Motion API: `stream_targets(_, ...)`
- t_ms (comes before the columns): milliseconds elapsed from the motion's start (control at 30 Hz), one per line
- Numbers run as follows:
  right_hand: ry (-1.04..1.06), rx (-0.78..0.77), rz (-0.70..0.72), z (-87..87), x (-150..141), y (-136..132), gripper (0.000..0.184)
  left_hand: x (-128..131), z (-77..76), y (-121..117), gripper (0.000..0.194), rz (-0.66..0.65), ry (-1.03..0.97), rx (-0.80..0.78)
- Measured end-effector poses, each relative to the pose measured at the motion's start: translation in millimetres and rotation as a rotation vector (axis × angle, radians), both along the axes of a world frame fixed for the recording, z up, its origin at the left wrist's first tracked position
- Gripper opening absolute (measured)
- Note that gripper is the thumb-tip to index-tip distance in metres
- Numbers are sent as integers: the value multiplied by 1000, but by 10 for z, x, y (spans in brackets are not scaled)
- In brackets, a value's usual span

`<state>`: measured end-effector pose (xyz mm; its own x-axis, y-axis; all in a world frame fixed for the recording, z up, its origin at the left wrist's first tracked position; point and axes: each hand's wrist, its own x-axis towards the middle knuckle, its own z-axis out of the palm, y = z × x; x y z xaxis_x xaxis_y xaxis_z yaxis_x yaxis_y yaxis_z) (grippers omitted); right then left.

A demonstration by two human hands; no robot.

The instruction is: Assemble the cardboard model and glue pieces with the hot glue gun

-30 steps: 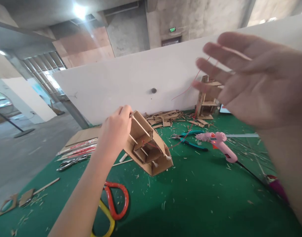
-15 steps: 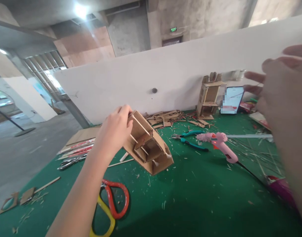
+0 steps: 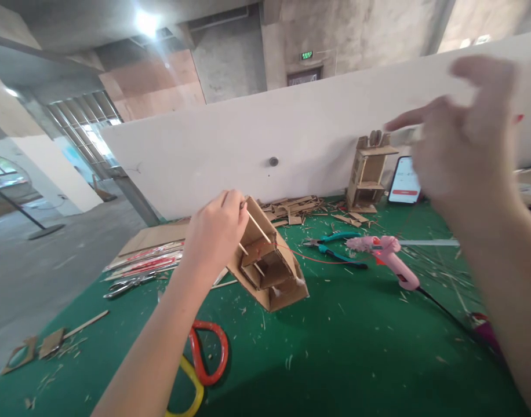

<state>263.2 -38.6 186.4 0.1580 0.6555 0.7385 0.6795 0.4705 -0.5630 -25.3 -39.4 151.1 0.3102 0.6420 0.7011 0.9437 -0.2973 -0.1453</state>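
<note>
My left hand [image 3: 215, 231] is closed on the top edge of a cardboard model [image 3: 274, 272] with thin wooden sticks across its open frame. The model rests tilted on the green table cover [image 3: 356, 347]. A thin red thread [image 3: 317, 259] runs from inside the model out to the right, over the table. My right hand [image 3: 461, 145] is raised high at the right and smeared by motion. Its fingers are curled together with the forefinger pointing left, and a red end shows beyond it, so it seems pinched on the thread.
A pink glue gun [image 3: 389, 255] and teal pliers [image 3: 337, 243] lie right of the model. Red and yellow scissors [image 3: 202, 359] lie near the front. A small cardboard tower [image 3: 370, 171], a phone [image 3: 404, 180] and cardboard scraps [image 3: 291, 207] stand by the white board.
My right hand swung out to the right, then back and up, its spread fingers curling in. The red thread now lies stretched from the model. My left hand kept its hold.
</note>
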Motion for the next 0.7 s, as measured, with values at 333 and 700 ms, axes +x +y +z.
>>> stream_targets(333,-317,-268,361,-69,-706,-327,30,16,4,-30,18,-149,-60,-46)
stream_targets(700,-310,-498,648,-118,-764,-293,19,28,65,-89,37,-295,-86,-226)
